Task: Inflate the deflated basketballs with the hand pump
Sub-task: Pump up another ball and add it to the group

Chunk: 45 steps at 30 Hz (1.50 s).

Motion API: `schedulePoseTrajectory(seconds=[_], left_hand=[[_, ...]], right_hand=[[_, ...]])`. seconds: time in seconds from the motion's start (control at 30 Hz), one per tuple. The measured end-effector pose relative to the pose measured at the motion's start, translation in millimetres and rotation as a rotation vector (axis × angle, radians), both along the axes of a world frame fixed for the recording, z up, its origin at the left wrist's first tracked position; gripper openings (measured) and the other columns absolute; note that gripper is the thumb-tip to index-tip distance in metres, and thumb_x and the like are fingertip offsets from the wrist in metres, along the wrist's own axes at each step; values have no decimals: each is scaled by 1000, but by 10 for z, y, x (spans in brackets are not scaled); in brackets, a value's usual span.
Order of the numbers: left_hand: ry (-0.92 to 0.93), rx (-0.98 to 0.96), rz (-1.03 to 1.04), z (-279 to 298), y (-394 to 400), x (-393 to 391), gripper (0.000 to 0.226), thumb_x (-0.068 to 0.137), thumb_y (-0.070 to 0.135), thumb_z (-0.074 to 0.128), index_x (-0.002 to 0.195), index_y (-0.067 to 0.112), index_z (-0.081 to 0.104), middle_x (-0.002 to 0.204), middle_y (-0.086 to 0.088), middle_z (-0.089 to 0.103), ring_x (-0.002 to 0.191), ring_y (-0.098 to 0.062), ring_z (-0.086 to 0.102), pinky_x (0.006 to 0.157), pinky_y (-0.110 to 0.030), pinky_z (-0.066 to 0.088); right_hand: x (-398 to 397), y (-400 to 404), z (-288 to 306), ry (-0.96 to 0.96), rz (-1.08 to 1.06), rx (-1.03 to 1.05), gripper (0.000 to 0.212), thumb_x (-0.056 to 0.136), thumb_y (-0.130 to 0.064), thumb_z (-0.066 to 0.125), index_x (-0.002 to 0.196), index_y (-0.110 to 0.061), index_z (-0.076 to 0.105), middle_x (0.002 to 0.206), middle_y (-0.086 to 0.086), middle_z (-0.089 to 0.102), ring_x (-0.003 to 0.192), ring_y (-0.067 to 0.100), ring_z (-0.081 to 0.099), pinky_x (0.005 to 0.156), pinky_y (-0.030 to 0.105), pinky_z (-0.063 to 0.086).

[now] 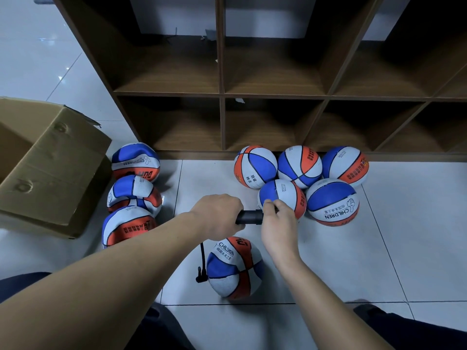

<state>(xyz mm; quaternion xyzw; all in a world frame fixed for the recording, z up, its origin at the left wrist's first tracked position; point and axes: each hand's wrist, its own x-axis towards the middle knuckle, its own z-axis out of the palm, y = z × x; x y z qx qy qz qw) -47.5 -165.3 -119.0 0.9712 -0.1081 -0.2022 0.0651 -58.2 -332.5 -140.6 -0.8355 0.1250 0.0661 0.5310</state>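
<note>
Far left on the tiled floor: open cardboard box. Just right of it, three deflated basketballs in a near-to-far row, dented and sagging, touching one another. Centre: left hand curled tight around one end of the black hand pump, held level above the floor. Thin black hose hanging down below that hand, its end beside a partly collapsed ball lying near, between the forearms. Right hand at the pump's other end, thumb and fingers pinching there; exact part gripped too hidden to tell. Right of centre, five round balls clustered and touching, the far three against the foot of the brown wooden shelf. Nearest of the cluster just behind the right hand's fingertips.
</note>
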Motion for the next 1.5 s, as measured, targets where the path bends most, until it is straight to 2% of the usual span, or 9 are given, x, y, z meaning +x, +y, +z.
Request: schedulePoseTrajectory(seconds=[0.27, 0.4, 0.63, 0.77, 0.9, 1.03, 1.13, 1.33, 1.5], left_hand=[[13, -7, -7, -6, 10, 12, 23, 96, 47, 61, 91, 25, 63, 78, 5, 60, 78, -25, 63, 64, -32, 45], [10, -30, 3, 7, 26, 33, 22, 96, 46, 62, 87, 27, 62, 78, 6, 61, 76, -23, 62, 63, -32, 45], [43, -20, 31, 5, 111, 72, 26, 94, 49, 64, 84, 25, 60, 77, 6, 61, 77, -22, 60, 58, -30, 37], [77, -17, 84, 5, 283, 90, 26, 93, 48, 66, 84, 24, 62, 77, 5, 61, 77, -23, 61, 59, -30, 41], [87, -25, 113, 16, 307, 98, 27, 93, 49, 66, 81, 25, 59, 76, 5, 62, 74, -21, 61, 57, -30, 39], [16, 11, 83, 23, 219, 86, 23, 94, 47, 63, 86, 25, 63, 77, 5, 62, 74, -22, 61, 57, -30, 39], [-2, 35, 59, 26, 193, 74, 21, 96, 44, 60, 91, 25, 66, 78, 5, 63, 75, -23, 62, 57, -30, 39], [-20, 31, 29, 50, 156, 55, 20, 98, 44, 60, 89, 26, 63, 76, 6, 58, 75, -24, 60, 60, -31, 38], [-22, 11, 12, 40, 68, 39, 21, 98, 44, 59, 89, 25, 63, 76, 6, 59, 75, -24, 60, 60, -32, 40]], right_hand=[[5, 12, -8, 27, 15, 18, 38, 108, -27, 52, 73, -12, 46, 57, -5, 44, 59, 20, 42, 61, 37, 37], [79, -32, 16, 78, 49, 43, 37, 107, -28, 54, 74, -14, 46, 56, -10, 40, 53, 12, 37, 58, 33, 36], [279, -258, -13, 203, 107, 73, 39, 102, -36, 60, 70, -18, 47, 62, -2, 45, 61, 19, 45, 63, 33, 40], [430, -585, 59, 155, 7, 44, 38, 102, -28, 59, 72, -6, 49, 63, 1, 44, 62, 21, 41, 59, 30, 35], [477, -720, 120, 168, -120, 70, 44, 100, -18, 58, 60, -19, 39, 48, -13, 37, 56, 17, 34, 54, 29, 28], [385, -600, 79, 83, -203, 80, 42, 95, -15, 55, 60, -21, 32, 51, -8, 32, 58, 20, 30, 57, 32, 28], [308, -463, 55, 31, -197, 11, 36, 93, -19, 54, 62, -18, 35, 56, -2, 34, 60, 23, 32, 59, 38, 30], [226, -270, -25, 22, -132, -23, 36, 97, -19, 53, 65, -15, 37, 54, -6, 35, 58, 22, 34, 57, 41, 33], [140, -159, -18, 2, -67, -30, 36, 102, -21, 52, 70, -10, 41, 56, -5, 40, 60, 22, 38, 59, 38, 35]])
